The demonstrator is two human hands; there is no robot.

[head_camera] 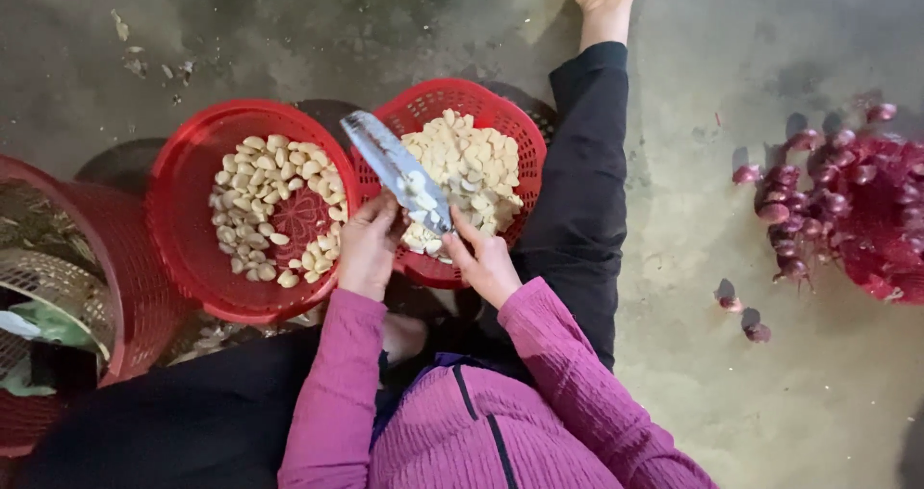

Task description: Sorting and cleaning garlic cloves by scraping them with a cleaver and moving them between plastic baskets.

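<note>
My right hand (pixel 484 263) grips the handle end of a broad steel knife (pixel 395 167) whose blade points up and left, with bits of garlic stuck on it. My left hand (pixel 368 244) is closed just left of the blade; what its fingers pinch is hidden. Both hands hover over the near rim of a red mesh basket (pixel 500 114) heaped with cut garlic pieces (pixel 472 167). To its left stands a second red basket (pixel 192 219) holding whole peeled garlic cloves (pixel 260 205).
A pile of red shallots (pixel 828 195) lies on a red net on the concrete floor at right, with two loose ones (pixel 743 316) nearer. A larger red basket (pixel 87 258) of scraps stands at far left. My black-trousered leg (pixel 577 191) stretches up past the right basket.
</note>
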